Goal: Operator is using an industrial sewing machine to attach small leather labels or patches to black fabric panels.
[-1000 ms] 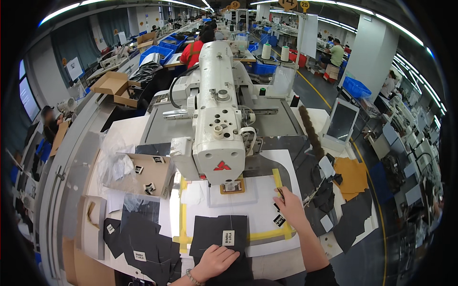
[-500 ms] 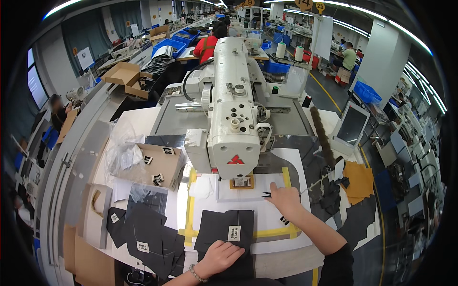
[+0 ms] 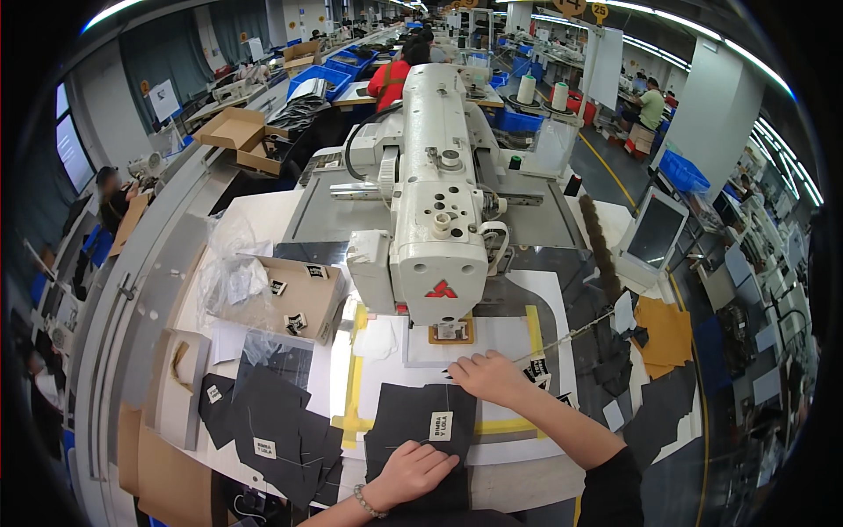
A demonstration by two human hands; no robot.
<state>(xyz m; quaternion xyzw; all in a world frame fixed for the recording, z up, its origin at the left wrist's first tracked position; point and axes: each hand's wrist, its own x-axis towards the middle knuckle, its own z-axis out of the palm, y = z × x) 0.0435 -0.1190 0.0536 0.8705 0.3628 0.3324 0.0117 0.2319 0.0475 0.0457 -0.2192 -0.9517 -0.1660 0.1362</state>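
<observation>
- Narrow pale box on the tabletop, a tan strip inside.
- Shallow tan box: black-and-white labels inside, crumpled clear plastic over its left end.
- Left hand: grip open, fingers spread on the dark panel, which lies before the sewing machine.
- Right hand: grip closed around a dark pointed tool near the panel's upper right corner.

Counted: one left hand, one right hand, one dark-tipped tool, one dark panel under left fingers, three pale patches on dark material, three labels inside one shallow box, one sewing machine, two white thread cones, one upright screen; overlapping dark pieces at left, impossible to number.
</observation>
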